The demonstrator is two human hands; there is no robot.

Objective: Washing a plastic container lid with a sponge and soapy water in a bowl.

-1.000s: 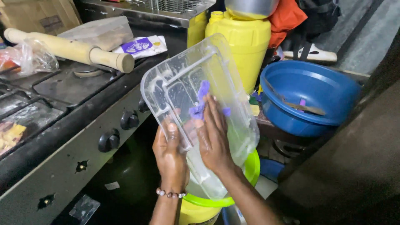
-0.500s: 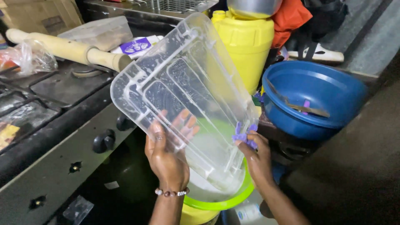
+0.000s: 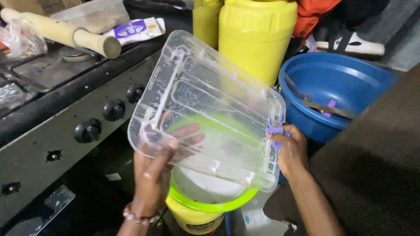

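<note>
Washing step: left hand (image 3: 151, 179) grips the clear box (image 3: 205, 109) over the green bucket (image 3: 210, 205), right hand (image 3: 291, 150) pinches a purple cloth (image 3: 274, 131); next rub needs steady holding

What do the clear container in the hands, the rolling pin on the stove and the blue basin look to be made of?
Clear container: likely rigid transparent plastic, glossy, with moulded ribs and wet streaks. Rolling pin: apparently pale unfinished wood, matte. Blue basin: probably plastic, smooth with a slight sheen and a rolled rim.
</note>
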